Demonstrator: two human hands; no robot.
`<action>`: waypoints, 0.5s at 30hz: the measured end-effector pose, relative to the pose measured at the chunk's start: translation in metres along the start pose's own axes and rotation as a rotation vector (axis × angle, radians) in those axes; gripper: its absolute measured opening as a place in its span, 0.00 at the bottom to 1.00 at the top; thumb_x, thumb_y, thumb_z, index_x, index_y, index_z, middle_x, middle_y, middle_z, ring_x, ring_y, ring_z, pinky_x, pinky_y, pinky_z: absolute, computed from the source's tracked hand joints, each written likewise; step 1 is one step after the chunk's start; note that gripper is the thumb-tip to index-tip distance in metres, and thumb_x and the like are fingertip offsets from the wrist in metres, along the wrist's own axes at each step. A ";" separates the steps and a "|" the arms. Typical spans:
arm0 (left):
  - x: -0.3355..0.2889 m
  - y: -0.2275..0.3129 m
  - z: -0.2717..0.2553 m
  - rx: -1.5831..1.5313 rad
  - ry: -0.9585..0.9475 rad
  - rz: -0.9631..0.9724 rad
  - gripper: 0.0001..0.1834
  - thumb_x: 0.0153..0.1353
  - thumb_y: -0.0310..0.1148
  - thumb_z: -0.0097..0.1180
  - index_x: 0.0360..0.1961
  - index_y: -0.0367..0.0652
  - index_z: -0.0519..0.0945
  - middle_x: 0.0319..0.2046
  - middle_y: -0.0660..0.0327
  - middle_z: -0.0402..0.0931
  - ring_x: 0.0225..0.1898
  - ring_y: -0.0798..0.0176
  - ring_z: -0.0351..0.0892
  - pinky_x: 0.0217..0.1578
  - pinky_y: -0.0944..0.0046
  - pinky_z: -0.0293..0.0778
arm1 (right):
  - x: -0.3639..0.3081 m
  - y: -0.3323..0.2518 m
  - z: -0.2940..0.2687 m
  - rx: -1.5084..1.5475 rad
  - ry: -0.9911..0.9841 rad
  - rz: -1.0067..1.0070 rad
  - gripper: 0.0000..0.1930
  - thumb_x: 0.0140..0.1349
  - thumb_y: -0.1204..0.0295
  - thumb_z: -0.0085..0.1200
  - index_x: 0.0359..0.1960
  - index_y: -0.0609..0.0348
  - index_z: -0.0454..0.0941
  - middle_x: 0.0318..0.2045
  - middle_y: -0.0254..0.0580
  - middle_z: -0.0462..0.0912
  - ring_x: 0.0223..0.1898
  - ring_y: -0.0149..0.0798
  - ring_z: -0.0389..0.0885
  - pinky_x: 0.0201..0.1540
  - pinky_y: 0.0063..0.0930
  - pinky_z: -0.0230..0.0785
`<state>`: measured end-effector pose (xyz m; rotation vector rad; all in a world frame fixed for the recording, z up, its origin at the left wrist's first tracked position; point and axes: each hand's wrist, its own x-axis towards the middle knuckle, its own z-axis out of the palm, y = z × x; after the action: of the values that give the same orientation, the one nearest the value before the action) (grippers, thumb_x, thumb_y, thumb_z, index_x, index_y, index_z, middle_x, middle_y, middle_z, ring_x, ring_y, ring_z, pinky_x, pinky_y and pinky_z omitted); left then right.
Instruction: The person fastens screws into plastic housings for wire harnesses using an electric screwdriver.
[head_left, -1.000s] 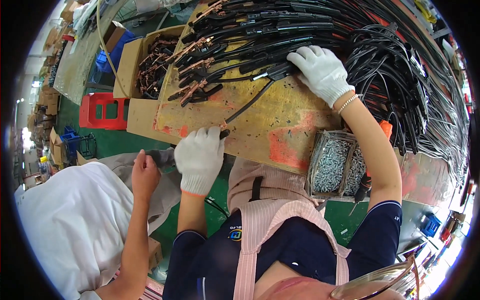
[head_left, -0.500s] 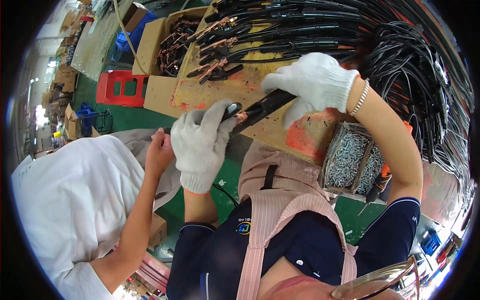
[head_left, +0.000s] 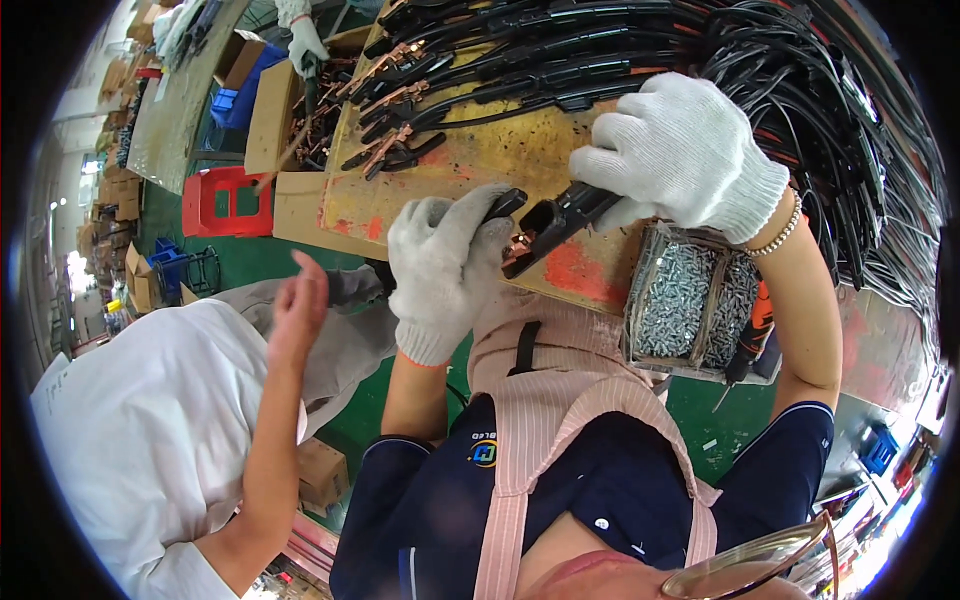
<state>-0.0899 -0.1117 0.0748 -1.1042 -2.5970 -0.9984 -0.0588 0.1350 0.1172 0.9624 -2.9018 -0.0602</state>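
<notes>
My white-gloved left hand [head_left: 445, 265] is closed around the jaw end of a black welding electrode holder [head_left: 562, 228]. Copper shows at its jaw, next to the fingertips, and a black lever tip [head_left: 506, 205] sticks out above them. Higher and to the right, my right hand [head_left: 685, 155], also gloved, grips the black handle, its fingers wrapped over the top. Under both hands runs the near edge of the yellow, red-stained worktable [head_left: 470, 165]. Similar holders with copper jaws [head_left: 392, 95] lie in rows at the table's far side, their black cables leading right.
A divided tray of silver screws [head_left: 675, 300] sits below my right forearm, an orange-black power screwdriver [head_left: 752, 335] at its side. At left, close by, is a person in white [head_left: 150, 430]. Beyond stand a red stool [head_left: 228, 202] and a carton of copper parts [head_left: 275, 110].
Both my hands have shifted right with the holder. The neighbouring person's hand has lifted with its fingers apart. Another gloved hand has appeared over the carton of copper parts.
</notes>
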 end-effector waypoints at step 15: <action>0.011 0.042 0.029 -1.219 -0.461 -0.723 0.56 0.51 0.81 0.22 0.52 0.36 0.71 0.12 0.63 0.71 0.09 0.71 0.66 0.10 0.73 0.59 | -0.049 -0.031 0.027 1.166 0.867 0.818 0.31 0.58 0.55 0.59 0.57 0.63 0.67 0.49 0.43 0.76 0.50 0.43 0.75 0.52 0.42 0.70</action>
<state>-0.0658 -0.0655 0.0792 -0.4364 -2.6553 -3.0323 -0.0037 0.1398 0.0855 -0.2843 -2.0428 1.6825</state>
